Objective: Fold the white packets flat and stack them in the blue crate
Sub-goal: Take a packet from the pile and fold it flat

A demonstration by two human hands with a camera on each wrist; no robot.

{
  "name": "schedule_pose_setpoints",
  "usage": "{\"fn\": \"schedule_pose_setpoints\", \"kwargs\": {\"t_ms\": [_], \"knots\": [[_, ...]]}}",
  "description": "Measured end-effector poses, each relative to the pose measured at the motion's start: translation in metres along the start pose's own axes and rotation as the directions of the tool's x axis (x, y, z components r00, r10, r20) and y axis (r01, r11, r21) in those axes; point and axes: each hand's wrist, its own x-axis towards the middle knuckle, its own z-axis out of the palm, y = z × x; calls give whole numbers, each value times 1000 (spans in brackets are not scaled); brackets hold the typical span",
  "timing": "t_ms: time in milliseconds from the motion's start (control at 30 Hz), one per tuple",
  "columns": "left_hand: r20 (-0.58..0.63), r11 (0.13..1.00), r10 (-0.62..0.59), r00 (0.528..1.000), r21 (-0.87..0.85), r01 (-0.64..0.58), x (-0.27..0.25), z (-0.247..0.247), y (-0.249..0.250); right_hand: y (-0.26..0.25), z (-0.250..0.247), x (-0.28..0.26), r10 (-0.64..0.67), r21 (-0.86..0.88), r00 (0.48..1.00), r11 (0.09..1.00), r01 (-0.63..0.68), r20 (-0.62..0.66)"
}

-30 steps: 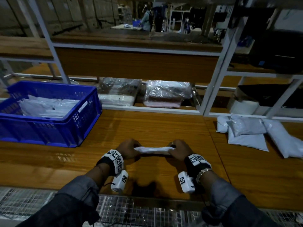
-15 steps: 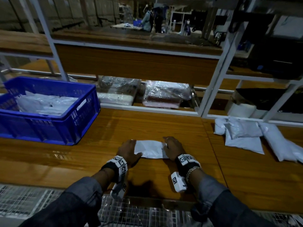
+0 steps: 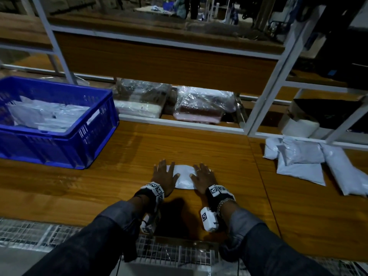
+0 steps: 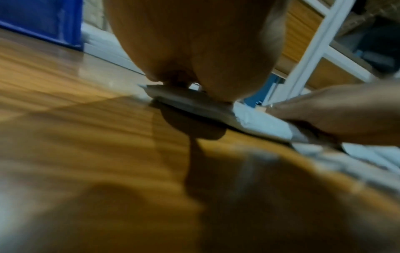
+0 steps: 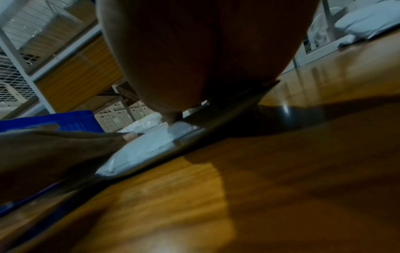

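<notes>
A white packet (image 3: 184, 177) lies flat on the wooden table near its front edge. My left hand (image 3: 164, 173) presses its left end with fingers straight and spread. My right hand (image 3: 202, 176) presses its right end the same way. In the left wrist view the packet (image 4: 255, 118) shows as a thin slab under my palm, with the right hand (image 4: 337, 116) on its far end. In the right wrist view the packet (image 5: 142, 149) lies under both hands. The blue crate (image 3: 59, 140) stands at the left with several flat white packets (image 3: 47, 116) inside.
A pile of loose white packets (image 3: 302, 164) lies on the table at the right. Clear-wrapped bundles (image 3: 203, 104) sit on the low shelf behind, between white frame posts (image 3: 272, 76). A wire mesh strip (image 3: 175, 253) runs along the table's front edge.
The packet was held up between both hands, folded; now it lies on the table and both hands have opened flat on its ends, pressing it down.
</notes>
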Motion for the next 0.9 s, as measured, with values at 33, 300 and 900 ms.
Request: {"fn": "schedule_pose_setpoints", "kwargs": {"t_ms": [33, 300, 900], "knots": [[-1, 1000, 14, 1000, -6, -14, 0, 1, 1, 0, 4, 1, 0, -15, 1000, 1000, 0, -16], [-36, 990, 131, 991, -51, -133, 23, 35, -11, 6, 25, 11, -27, 0, 990, 1000, 28, -138], [-9, 995, 101, 995, -8, -101, 12, 18, 5, -21, 22, 7, -30, -133, 995, 991, 17, -96]]}}
